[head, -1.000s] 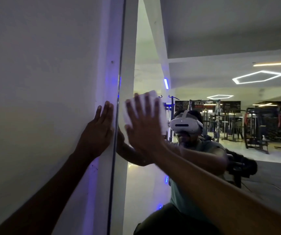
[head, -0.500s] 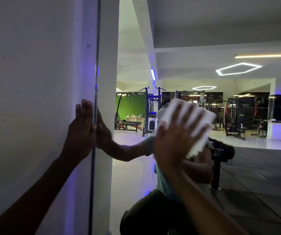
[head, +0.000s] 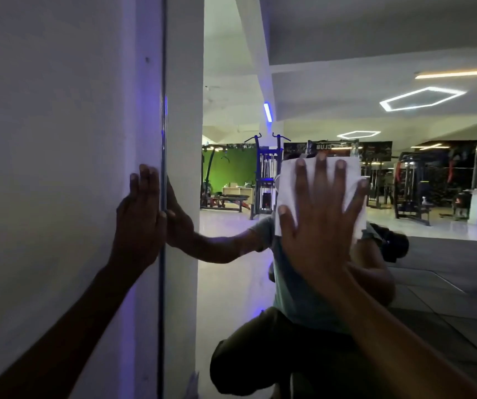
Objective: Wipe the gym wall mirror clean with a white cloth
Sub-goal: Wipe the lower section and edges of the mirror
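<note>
Your left hand (head: 140, 217) lies flat, fingers straight, on the white painted wall (head: 44, 168) beside the mirror's edge. Your right hand (head: 320, 223), fingers spread, presses the white folded cloth (head: 289, 180) against the glass wall mirror (head: 375, 269); ungripped, it could slip free mid-stroke.

white wall (head: 44, 168), reflected gym machines (head: 421, 185), hexagonal ceiling light (head: 421, 98)

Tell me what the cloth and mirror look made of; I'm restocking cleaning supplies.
White cloth: looks like thin matte paper or soft fabric, folded flat under the right hand; which, unclear. Mirror: glossy glass, sharply reflecting the gym.
</note>
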